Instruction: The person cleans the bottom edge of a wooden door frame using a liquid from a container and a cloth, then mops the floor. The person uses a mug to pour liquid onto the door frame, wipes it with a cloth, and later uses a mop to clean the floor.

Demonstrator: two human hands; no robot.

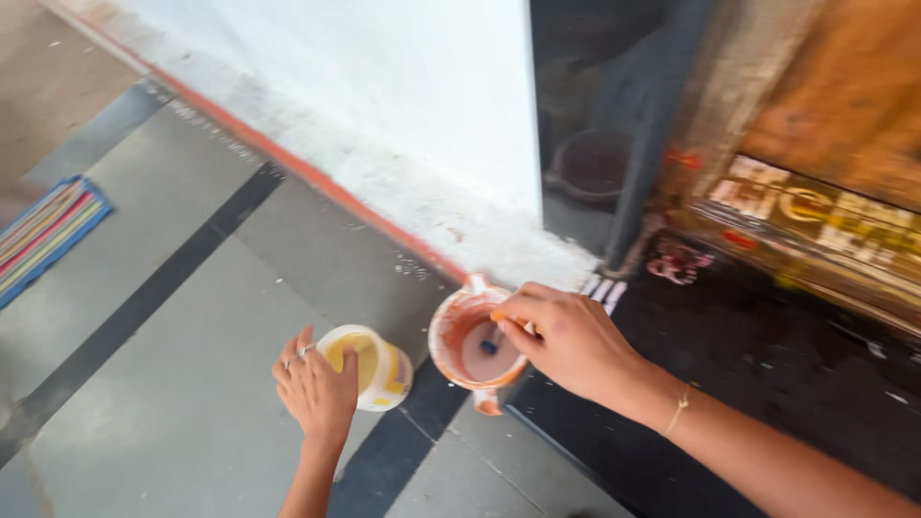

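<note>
My left hand (315,388) rests against the near side of a small white cup (376,368) holding yellow paint, which stands on the grey tiled floor (182,403). My right hand (564,336) pinches a thin brush handle (501,329) whose blue tip dips into an orange-stained pot (460,331) of pale reddish paint. The pot sits just right of the yellow cup, at the corner of a dark stone step (758,374). A ring is on my left hand and a thin bracelet on my right wrist.
A white wall (384,96) with an orange-red painted base line runs diagonally behind the pots. A striped mat (43,230) lies at far left. To the right stand a decorated wooden threshold (815,216) and floor drawings (676,261) on the dark stone.
</note>
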